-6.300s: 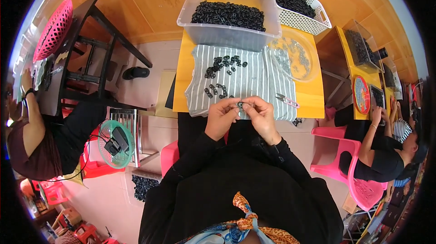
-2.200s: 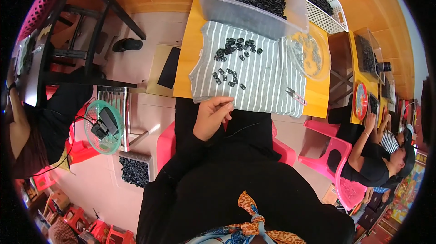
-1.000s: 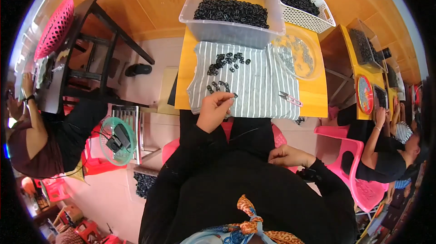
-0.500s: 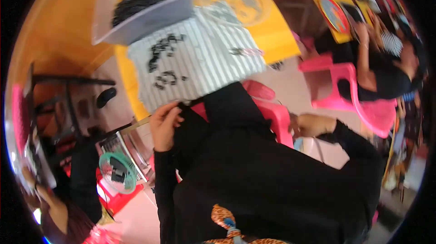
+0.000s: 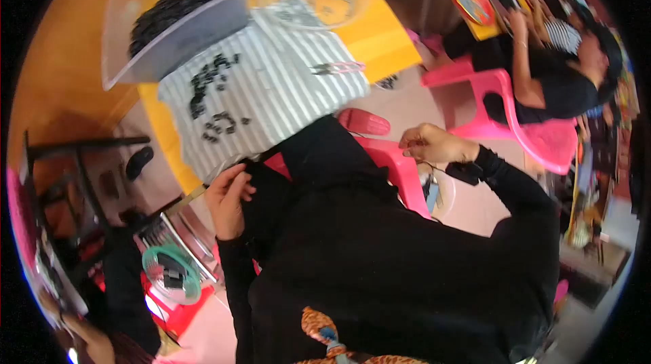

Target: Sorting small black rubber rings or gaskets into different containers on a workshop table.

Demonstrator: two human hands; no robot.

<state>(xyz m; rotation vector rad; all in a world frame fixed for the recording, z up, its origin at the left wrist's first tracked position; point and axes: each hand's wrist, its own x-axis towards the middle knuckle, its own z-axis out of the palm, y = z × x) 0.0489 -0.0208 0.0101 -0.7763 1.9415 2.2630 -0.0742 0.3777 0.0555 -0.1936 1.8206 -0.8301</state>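
My left hand [image 5: 229, 200] is by the near left edge of a grey-and-white striped cloth [image 5: 278, 86], its fingers loosely bent and apart, with nothing visible in them. Out to the right, above the pink chair's side, my right hand [image 5: 434, 144] is raised with bent fingers, thumb and fingertips together; whatever they may hold is too small to make out. Small black pieces [image 5: 220, 123] lie scattered on the cloth's left half. Pink-handled thread snips [image 5: 339, 68] rest near its right edge.
A clear plastic bin [image 5: 190, 42] of black pieces stands at the table's back left, beside a round clear tray [image 5: 308, 19] of small grey pieces. A green basket [image 5: 171, 274] is at lower left. At right, a co-worker [image 5: 563, 86] sits on a pink chair [image 5: 512, 103].
My right hand has risen from beside the pink chair and come into fuller view. The whole scene has shifted left as the view turned; my left hand stays at the cloth's edge.
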